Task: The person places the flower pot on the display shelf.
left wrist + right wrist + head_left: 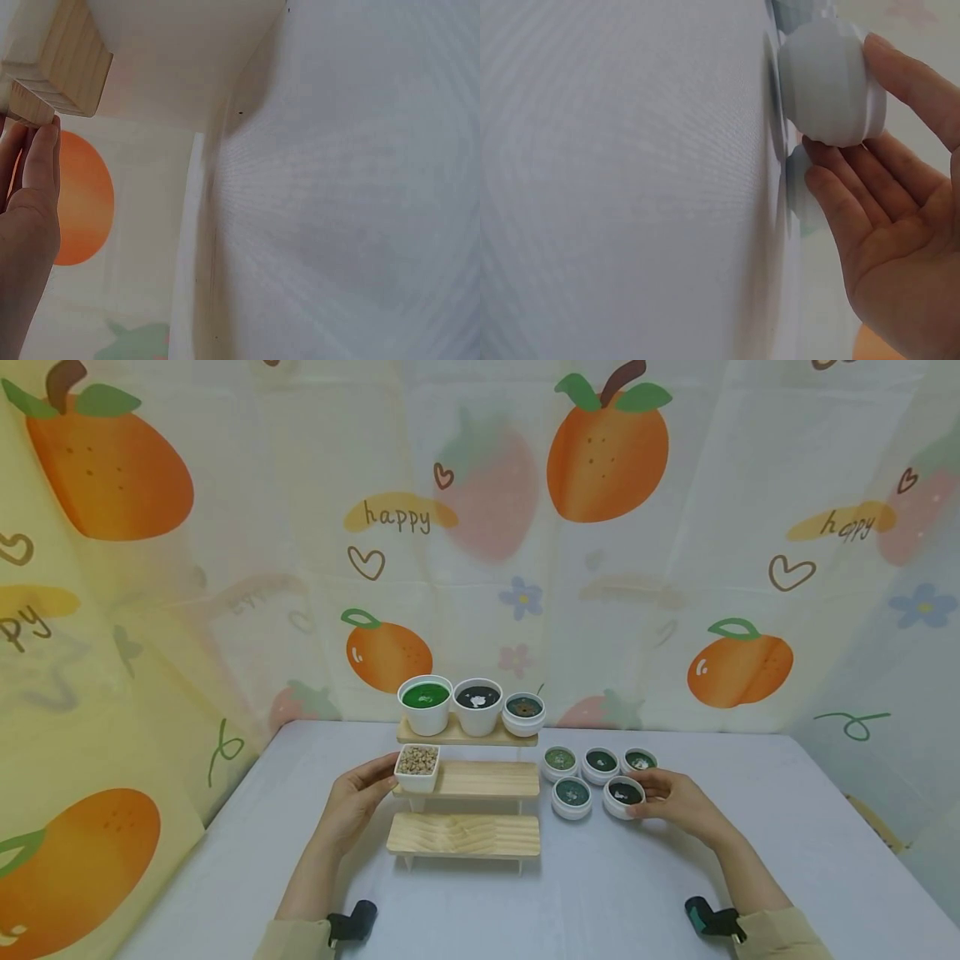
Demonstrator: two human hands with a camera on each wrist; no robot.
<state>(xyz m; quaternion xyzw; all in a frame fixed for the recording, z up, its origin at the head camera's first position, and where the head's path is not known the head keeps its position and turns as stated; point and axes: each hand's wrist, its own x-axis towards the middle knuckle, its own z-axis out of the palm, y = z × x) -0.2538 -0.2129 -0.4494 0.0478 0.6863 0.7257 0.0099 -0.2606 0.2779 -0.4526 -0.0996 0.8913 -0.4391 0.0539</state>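
At the left end of the middle wooden shelf, my left hand holds a square white pot filled with beige granules, thumb and fingers at its left side. In the left wrist view, the fingers of that hand reach up beside the wooden end of a stand. My right hand pinches a small round white pot with dark contents. The right wrist view shows the thumb on one side of this pot and the fingers of the hand under the other.
Several more small round pots with green or dark contents stand close by on the white table. The back shelf bears two taller white cups and a round pot. In front is a lower wooden shelf. A fruit-printed cloth hangs behind.
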